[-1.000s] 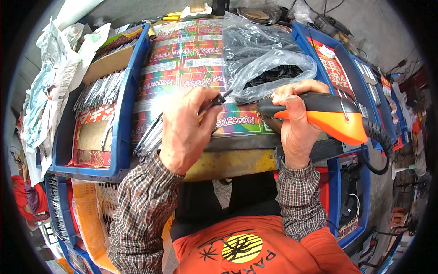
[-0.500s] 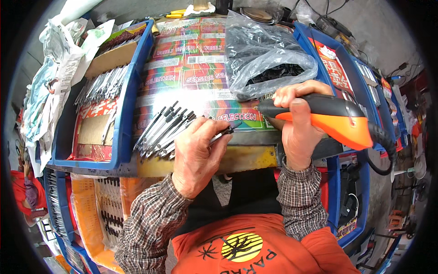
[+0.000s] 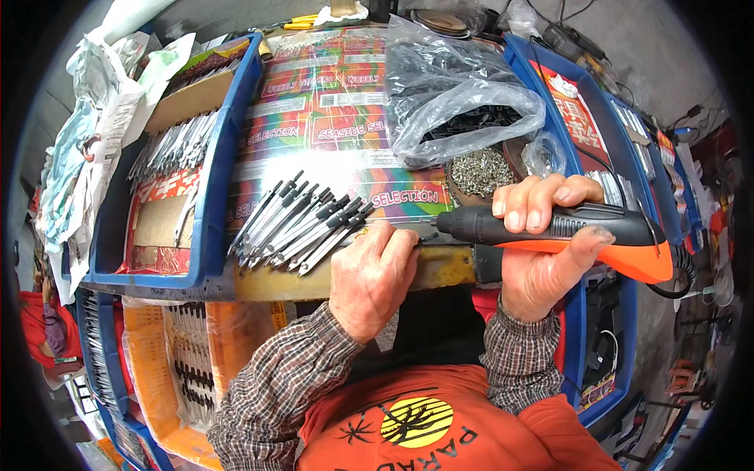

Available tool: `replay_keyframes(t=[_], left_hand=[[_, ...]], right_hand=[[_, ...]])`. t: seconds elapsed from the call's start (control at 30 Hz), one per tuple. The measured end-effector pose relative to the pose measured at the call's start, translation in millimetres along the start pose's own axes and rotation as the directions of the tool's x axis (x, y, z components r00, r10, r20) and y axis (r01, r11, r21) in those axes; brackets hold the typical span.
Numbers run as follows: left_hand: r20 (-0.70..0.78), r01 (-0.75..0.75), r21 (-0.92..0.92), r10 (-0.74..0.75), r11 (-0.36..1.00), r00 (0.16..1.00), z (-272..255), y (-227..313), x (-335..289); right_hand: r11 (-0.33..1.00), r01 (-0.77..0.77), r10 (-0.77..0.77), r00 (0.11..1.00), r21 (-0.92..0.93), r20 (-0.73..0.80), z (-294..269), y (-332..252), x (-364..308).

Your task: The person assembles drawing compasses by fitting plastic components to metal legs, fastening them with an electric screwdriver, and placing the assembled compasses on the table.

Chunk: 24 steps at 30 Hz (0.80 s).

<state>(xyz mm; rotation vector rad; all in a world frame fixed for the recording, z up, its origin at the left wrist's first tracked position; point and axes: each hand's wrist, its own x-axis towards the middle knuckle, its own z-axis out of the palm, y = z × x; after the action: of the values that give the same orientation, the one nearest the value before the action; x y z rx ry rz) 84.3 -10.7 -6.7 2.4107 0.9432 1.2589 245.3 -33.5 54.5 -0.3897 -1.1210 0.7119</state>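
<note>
My right hand (image 3: 550,243) is wrapped round a black and orange electric screwdriver (image 3: 581,226), held level with its tip to the left. My left hand (image 3: 372,275) is closed on a slim black-ended piece, mostly hidden in the fingers; its dark end (image 3: 428,237) pokes out just below the screwdriver's tip. Whether the two touch I cannot tell. Left of that hand, a fanned pile of slim silver pieces with black ends (image 3: 294,224) lies on the printed table cover (image 3: 314,173). A round dish of small metal screws (image 3: 481,171) sits beyond the screwdriver.
A clear plastic bag (image 3: 463,94) with black parts lies at the back. Blue trays stand left (image 3: 212,220) and right (image 3: 542,86), the left one holding more slim pieces. Below the table edge is an orange basket (image 3: 153,377). The screwdriver's coiled cord (image 3: 685,271) hangs at the right.
The screwdriver has shifted right and down and turned more level, uncovering the screw dish. My left hand has moved right with its piece, away from the pile.
</note>
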Motion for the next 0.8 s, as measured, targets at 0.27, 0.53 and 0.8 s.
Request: replay_keyframes(t=[0.27, 0.53, 0.8], left_hand=[[-0.037, -0.007, 0.029, 0.008, 1.000, 0.999, 6.2, -1.2, 9.9], [-0.021, -0.054, 0.046, 0.055, 0.997, 0.998, 12.4, -5.5, 13.6], [0.004, -0.067, 0.051, 0.067, 0.996, 0.998, 10.5, -3.8, 16.1]], right_hand=[[0.999, 0.026, -0.026, 1.000, 0.019, 0.003, -4.1, -5.2, -2.8], [0.998, 0.050, -0.050, 0.999, 0.039, 0.019, -12.0, -3.3, -3.8], [0.998, 0.036, -0.036, 0.999, 0.049, -0.014, -12.5, -2.5, -3.1]])
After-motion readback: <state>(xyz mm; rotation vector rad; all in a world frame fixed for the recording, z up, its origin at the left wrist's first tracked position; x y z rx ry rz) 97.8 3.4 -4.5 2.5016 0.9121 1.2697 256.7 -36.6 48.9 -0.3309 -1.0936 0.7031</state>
